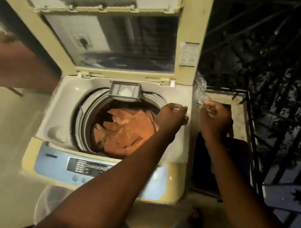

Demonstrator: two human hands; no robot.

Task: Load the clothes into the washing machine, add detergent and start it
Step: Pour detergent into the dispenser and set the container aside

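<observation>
Right hand (215,115) pinches a clear bag (200,90); left hand (173,114) curled, contents unclear

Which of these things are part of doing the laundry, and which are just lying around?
Laundry: washer, lid open, orange clothes in drum, detergent tray, control panel, clear plastic bag at the right hand.

Lying around: dark bin, railing.

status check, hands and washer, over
Left hand at drum rim, pinching something small. Right hand holding clear plastic bag beside washer. Lid up, orange clothes in drum. Nothing blocking.
</observation>
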